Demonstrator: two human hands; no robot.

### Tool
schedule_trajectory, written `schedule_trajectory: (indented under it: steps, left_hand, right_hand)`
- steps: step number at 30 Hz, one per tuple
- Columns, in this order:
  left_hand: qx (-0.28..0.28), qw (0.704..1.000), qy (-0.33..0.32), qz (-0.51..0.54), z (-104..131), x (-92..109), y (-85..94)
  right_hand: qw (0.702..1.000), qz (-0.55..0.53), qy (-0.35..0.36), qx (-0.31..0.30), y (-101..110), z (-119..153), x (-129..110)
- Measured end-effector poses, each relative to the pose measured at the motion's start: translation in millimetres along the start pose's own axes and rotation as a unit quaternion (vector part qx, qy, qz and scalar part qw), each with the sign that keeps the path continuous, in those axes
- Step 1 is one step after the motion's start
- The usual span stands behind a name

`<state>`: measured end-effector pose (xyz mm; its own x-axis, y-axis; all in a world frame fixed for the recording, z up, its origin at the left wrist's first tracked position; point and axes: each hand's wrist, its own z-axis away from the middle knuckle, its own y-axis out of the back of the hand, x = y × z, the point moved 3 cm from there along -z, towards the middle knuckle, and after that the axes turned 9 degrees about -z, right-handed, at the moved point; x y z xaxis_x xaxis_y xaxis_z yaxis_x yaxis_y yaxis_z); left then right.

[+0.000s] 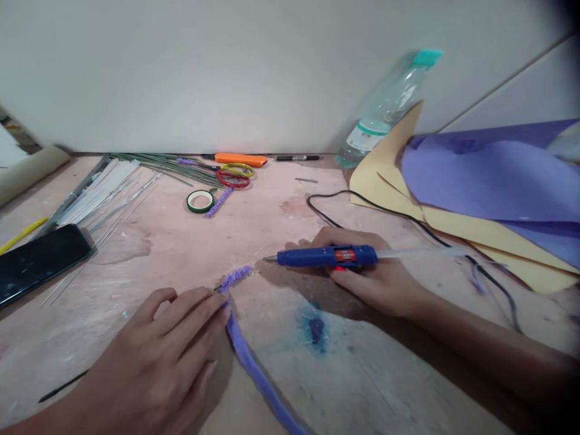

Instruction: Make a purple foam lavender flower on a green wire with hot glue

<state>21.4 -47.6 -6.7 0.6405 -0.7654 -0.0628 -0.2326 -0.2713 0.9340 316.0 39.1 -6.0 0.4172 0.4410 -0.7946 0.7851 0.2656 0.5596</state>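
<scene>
My right hand (367, 272) is wrapped round a blue glue gun (306, 257), its metal nozzle pointing left. A clear glue stick (417, 253) sticks out of the gun's back end. My left hand (176, 344) lies low over the table, its fingertips pinching a thin green stem wound with purple crepe paper (236, 275). From those fingertips a loose purple paper strip (258, 365) runs down to the bottom edge. A dark stem end (63, 386) shows on the other side of the hand. The nozzle is a short gap away from the wound tip.
Behind lie green floral tape (200, 201), a small purple twisted piece (220, 203), scissors (235, 175), an orange cutter (241, 159) and a black pen (298, 158). A phone (45, 260) is left. A bottle (385, 115), purple paper (493, 175) and black cord (399, 211) are right.
</scene>
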Motion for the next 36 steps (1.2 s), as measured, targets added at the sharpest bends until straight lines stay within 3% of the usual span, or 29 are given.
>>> schedule_trajectory:
  steps: [6,11,15,21,25,36]
  left_hand:
    - [0.023,1.000,-0.010,-0.007,1.6,2.1,-2.8]
    - [0.028,0.998,-0.054,-0.033,3.5,2.9,-2.8]
    - [0.004,0.998,-0.052,-0.033,0.7,1.1,0.2]
    - [-0.004,0.997,-0.069,-0.028,0.6,1.1,3.1]
    - [-0.035,0.996,-0.078,-0.023,0.2,1.7,1.2]
    - [-0.047,0.995,-0.088,-0.022,1.7,1.1,2.8]
  right_hand:
    - [0.996,0.002,0.092,-0.011,-4.0,8.1,-8.4]
    - [0.993,-0.036,0.112,-0.026,-30.0,4.6,-30.8]
    - [0.991,-0.039,0.117,-0.043,-44.7,-1.0,-36.1]
    - [0.990,0.004,0.118,-0.074,-46.7,-3.3,-29.3]
    - [0.988,0.002,0.137,-0.072,-48.9,-4.0,-25.2]
    - [0.989,0.002,0.132,-0.065,-49.8,-3.3,-23.5]
